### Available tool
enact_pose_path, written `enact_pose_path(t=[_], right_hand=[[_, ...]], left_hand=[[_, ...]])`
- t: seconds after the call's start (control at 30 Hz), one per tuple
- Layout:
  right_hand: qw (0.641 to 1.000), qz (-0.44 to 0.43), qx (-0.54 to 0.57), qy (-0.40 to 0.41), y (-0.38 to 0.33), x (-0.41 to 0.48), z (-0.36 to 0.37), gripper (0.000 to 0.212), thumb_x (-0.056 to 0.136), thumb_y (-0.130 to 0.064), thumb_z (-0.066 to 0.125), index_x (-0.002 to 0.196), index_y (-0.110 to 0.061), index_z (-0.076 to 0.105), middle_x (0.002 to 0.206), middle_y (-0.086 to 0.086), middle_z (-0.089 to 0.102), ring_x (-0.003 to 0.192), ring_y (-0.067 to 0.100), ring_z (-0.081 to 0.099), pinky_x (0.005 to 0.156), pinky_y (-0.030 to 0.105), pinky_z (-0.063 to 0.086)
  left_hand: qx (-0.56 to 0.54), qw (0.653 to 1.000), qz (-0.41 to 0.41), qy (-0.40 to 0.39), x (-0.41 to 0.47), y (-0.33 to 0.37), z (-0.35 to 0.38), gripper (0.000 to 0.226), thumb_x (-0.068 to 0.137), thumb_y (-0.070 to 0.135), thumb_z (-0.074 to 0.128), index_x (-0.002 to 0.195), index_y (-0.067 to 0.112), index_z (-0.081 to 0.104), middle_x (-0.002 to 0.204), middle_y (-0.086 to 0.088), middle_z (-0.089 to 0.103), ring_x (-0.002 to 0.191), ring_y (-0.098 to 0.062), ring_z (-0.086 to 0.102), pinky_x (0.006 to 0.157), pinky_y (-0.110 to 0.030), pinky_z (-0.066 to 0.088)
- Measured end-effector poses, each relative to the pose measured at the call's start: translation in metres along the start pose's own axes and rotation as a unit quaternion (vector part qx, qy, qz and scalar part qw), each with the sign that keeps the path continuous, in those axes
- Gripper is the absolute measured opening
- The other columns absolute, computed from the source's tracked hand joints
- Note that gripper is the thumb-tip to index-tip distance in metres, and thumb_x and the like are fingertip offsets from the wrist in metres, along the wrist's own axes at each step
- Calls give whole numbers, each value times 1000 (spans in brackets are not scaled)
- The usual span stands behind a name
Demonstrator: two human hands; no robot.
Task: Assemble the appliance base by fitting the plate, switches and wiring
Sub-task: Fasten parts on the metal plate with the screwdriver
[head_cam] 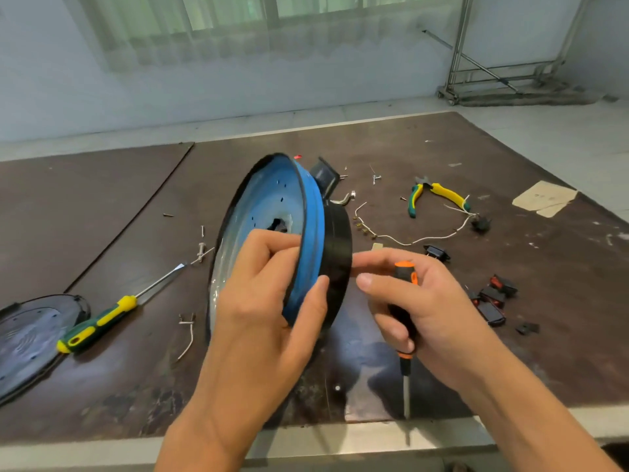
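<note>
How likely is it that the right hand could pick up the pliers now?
Probably not yet: the right hand grips the orange screwdriver, though the pliers lie uncovered beyond it.

The bench [102,185] middle is blocked by the base [308,212], held on edge by the left hand [258,301], and by the right hand [432,301] gripping an orange screwdriver [405,270]. The left is barred by a yellow screwdriver [102,321] and a plate [30,335]; the right is strewn with wire [418,238], pliers [439,194] and switches [493,299]. Bare room is left at the far left.
</note>
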State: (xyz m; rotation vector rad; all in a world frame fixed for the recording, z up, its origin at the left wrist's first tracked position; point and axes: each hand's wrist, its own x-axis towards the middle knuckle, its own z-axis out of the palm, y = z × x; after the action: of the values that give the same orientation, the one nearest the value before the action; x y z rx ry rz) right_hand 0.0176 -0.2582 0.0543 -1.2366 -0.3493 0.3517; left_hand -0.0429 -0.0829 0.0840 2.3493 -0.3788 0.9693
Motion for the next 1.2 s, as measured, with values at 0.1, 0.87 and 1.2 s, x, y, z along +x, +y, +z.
enact_pose_path(t=[0.1,0.87,1.2], right_hand=[[993,113,9,-15,4,5,-18,19,91,0,58,104,-5,71,45,-2,45,33,7,31,34,15,24],[732,48,-651,197,39,46,-89,28,92,-32,68,117,-21,70,119,6,65,111,29,60,89,38,49],[683,103,-684,235,53,56,-76,15,94,-24,63,96,-11,68,98,14,65,89,36,61,70,36,46]], left_hand=[[17,997,-7,-72,-3,-3,5,7,94,15,65,95,12,58,103,9,46,93,-4,53,80,-9,38],[162,939,-56,-297,-27,-15,49,18,88,34,64,101,24,71,115,14,55,100,-5,55,81,-17,48],[123,933,-71,-331,-29,-25,42,32,91,42,64,121,30,66,127,14,52,108,-9,58,86,-17,44]])
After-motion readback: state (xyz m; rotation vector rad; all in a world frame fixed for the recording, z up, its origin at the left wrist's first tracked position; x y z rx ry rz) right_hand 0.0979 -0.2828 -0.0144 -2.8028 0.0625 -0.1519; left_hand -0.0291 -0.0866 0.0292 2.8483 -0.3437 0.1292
